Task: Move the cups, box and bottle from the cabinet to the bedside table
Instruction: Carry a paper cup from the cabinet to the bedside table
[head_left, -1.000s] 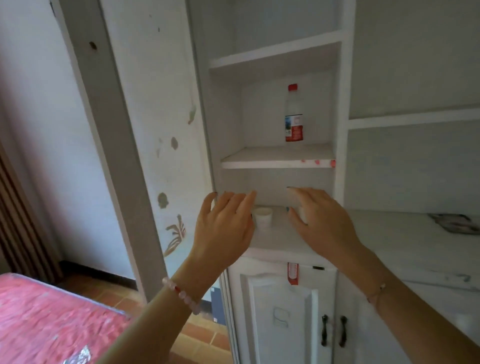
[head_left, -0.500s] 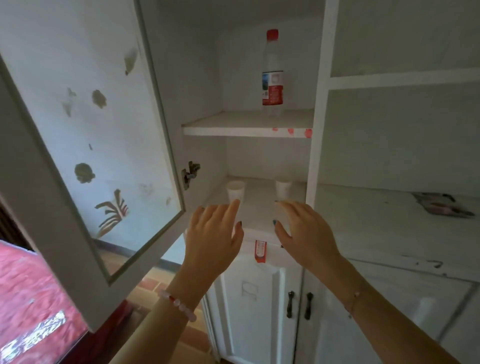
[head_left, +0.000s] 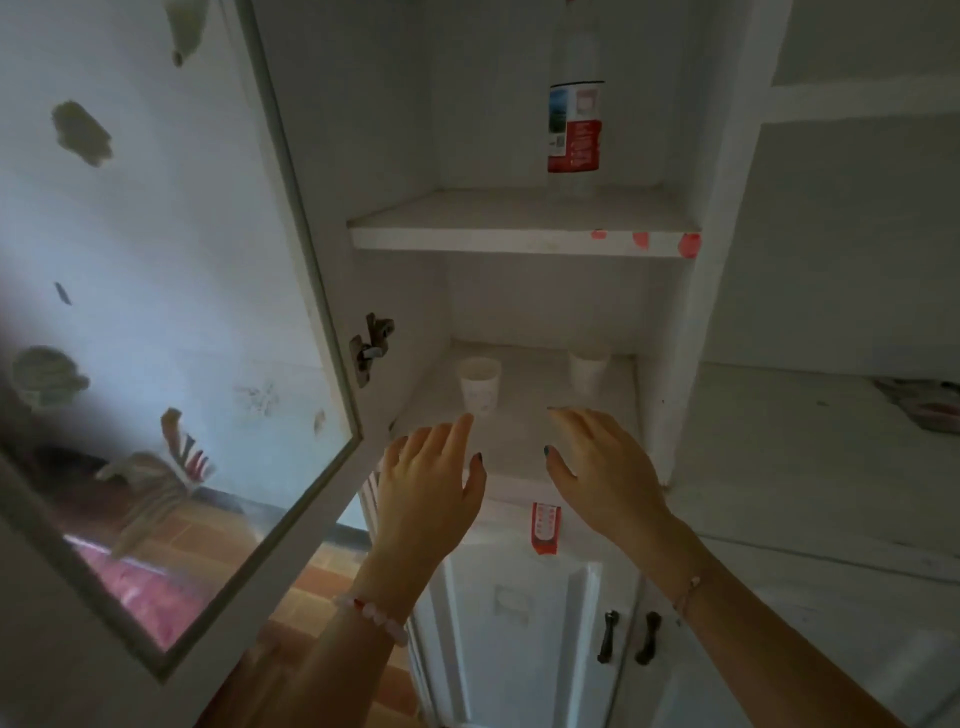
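Note:
Two white paper cups stand on the cabinet's lower shelf (head_left: 519, 452): the left cup (head_left: 479, 383) and the right cup (head_left: 587, 368). A clear bottle (head_left: 575, 124) with a red and white label stands on the shelf above. My left hand (head_left: 431, 488) is open, its fingertips just below the left cup and not touching it. My right hand (head_left: 602, 473) is open too, fingers spread, a little in front of the right cup. No box is in sight.
The glass cabinet door (head_left: 171, 338) hangs open at my left, close to my left arm. Lower cabinet doors with dark handles (head_left: 628, 636) are below. A white counter (head_left: 810, 467) runs to the right with a flat object (head_left: 930, 402) at its far edge.
The view has come closer to the cabinet. Both hands have stayed open and have reached slightly further toward the two cups on the lower shelf.

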